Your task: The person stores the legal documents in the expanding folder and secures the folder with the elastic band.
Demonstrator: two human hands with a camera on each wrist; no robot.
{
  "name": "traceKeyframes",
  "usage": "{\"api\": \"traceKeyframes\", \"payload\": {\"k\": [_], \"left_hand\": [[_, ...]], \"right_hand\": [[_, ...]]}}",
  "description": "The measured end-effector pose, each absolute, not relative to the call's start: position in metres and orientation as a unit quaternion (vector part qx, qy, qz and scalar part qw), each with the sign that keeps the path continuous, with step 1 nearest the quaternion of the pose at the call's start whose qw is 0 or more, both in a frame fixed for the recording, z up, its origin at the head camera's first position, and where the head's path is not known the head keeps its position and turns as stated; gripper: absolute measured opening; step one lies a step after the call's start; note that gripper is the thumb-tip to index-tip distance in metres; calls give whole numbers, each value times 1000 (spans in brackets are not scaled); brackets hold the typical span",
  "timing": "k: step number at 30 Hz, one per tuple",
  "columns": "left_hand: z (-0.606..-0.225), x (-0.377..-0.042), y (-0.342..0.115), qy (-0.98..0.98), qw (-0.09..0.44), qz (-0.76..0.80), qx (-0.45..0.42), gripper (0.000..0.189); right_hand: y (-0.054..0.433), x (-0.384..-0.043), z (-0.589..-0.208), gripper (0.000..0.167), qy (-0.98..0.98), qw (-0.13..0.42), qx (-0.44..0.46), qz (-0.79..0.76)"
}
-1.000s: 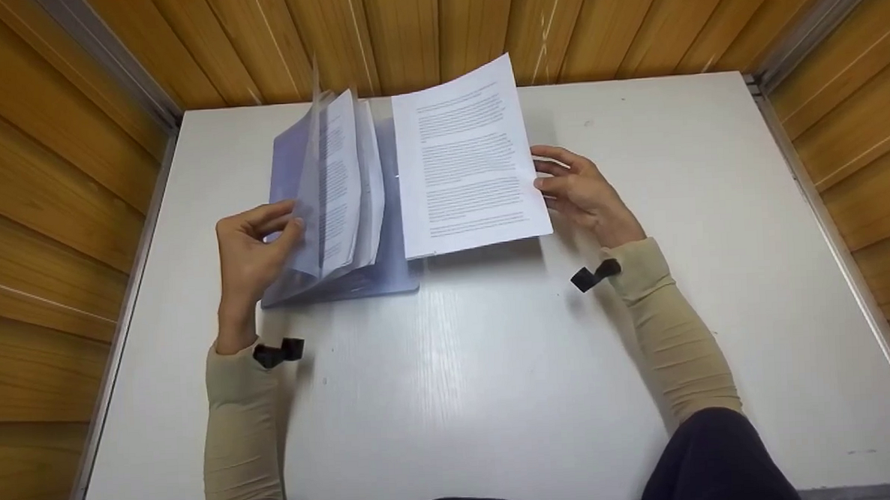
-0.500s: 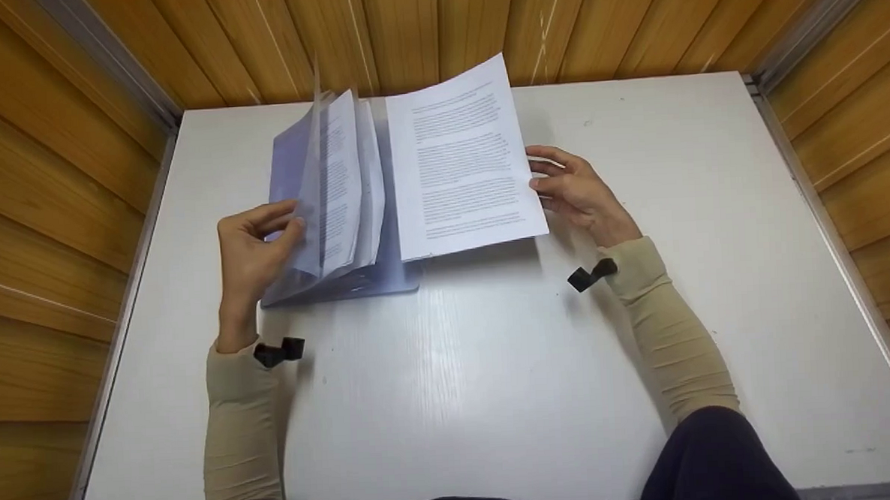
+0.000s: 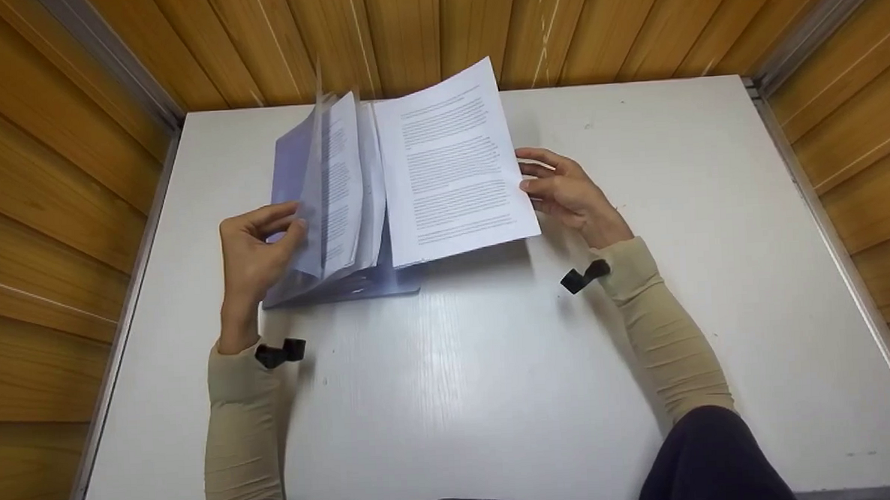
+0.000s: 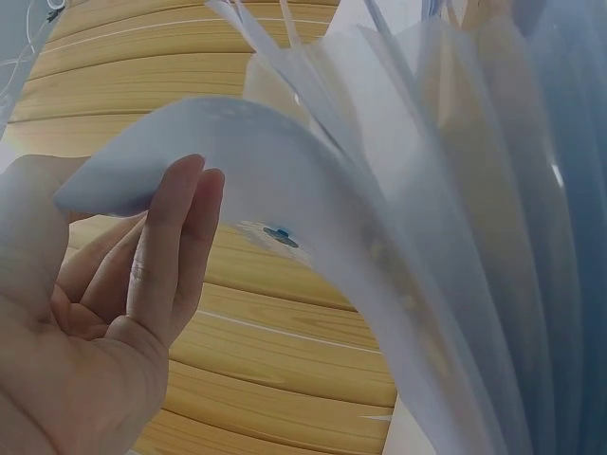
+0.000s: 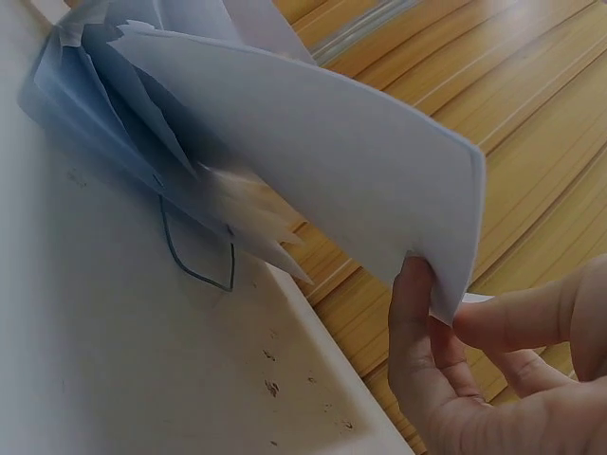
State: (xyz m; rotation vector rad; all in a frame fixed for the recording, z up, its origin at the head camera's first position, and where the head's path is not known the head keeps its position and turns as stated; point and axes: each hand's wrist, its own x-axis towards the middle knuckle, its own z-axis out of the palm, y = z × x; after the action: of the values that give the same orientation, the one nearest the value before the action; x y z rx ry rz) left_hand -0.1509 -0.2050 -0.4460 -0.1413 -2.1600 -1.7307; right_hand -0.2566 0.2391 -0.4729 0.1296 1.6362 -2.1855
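A purple-blue presentation folder (image 3: pixel 287 163) stands spread near the far edge of the desk (image 3: pixel 496 398), towards its far left corner. The left hand (image 3: pixel 254 258) has its fingers pinched on a clear leaf (image 4: pixel 247 161), holding it apart from the folder's other pages. The right hand (image 3: pixel 566 196) pinches the outer edge of the printed sheets (image 3: pixel 453 167), which are raised above the desk with their inner edge right at the folder's pages. The step in hand looks like sliding these sheets into a sleeve, though I cannot tell whether they are inside one. The next move seems to call for a flat, level push leftwards, the folder kept spread and the sheets unbuckled.
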Motion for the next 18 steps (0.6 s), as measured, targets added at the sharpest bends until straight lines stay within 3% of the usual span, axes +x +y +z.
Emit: {"api": "traceKeyframes", "payload": {"k": [18], "left_hand": [[-445, -151, -203, -769, 176, -613, -53, 24]], "right_hand": [[222, -257, -475, 57, 555, 227, 41, -800]]}}
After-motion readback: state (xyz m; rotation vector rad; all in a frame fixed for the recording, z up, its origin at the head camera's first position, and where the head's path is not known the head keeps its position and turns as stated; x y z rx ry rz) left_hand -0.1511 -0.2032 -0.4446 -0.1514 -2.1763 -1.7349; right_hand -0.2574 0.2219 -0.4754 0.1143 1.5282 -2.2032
